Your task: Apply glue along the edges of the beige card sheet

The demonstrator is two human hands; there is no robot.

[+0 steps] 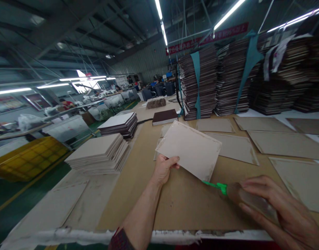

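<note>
head view, board: the pale board (189, 150) is the landmark here, held up just above the table (175, 205), tilted, flat face toward the camera. Long axis runs from upper left down to lower right, and its lower right corner points at the green tip of the tool.
head view, left hand: left hand (164, 168) is pinching the board's lower left edge, thumb on the front face, fingers tucked behind it.
head view, right hand: right hand (274, 208) sits lower right of the board, fingers curled around a scraper tool (236, 194). The tool's long axis points up-left, with its green tip just about touching the board's lower right corner; can't tell if it's real contact.
head view, flat sheets: more brownish sheets (284, 142) lie flat on the table to the right of and behind the board.
head view, stacks: a light stack (102, 152) sits left of the board, and tall dark stacks (214, 83) stand well behind it.
head view, crate: a yellow crate (26, 156) is far left of the board, off the table.
</note>
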